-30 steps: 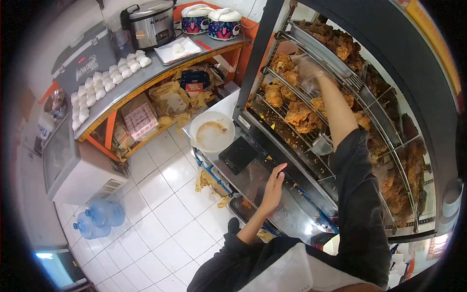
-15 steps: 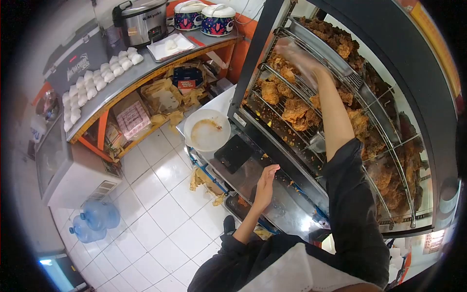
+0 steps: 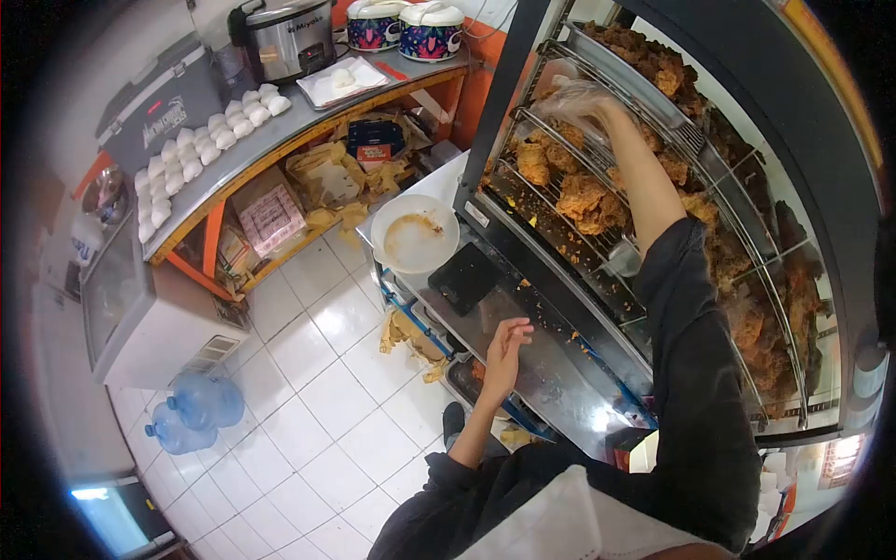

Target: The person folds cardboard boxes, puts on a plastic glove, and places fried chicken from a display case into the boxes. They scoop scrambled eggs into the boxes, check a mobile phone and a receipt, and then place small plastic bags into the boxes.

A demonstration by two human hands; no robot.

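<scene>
My right hand (image 3: 581, 101), in a clear plastic glove, reaches into the display cabinet over the upper wire rack (image 3: 607, 198). Its fingers point down near fried chicken (image 3: 560, 149) at the rack's far end; glove glare and blur hide whether they touch or grip a piece. More fried chicken pieces (image 3: 592, 203) lie on the rack beneath my forearm. Bare and empty, my left hand (image 3: 507, 353) hovers above the metal counter (image 3: 551, 411), fingers loosely extended. Beyond it are a black flat device (image 3: 464, 280) and a white bowl (image 3: 416, 235) with brown residue.
A metal tray (image 3: 644, 79) of dark fried pieces sits higher in the cabinet, whose dark frame (image 3: 504, 103) rises beside my reach. White wrapped portions (image 3: 201, 149) line the side counter near a rice cooker (image 3: 285, 42). Blue water jugs (image 3: 201, 411) stand on the floor.
My right hand has dipped slightly toward the chicken at the rack's far end, its fingers now bent downward. My left hand's fingers have relaxed slightly. The whole view has shifted a little.
</scene>
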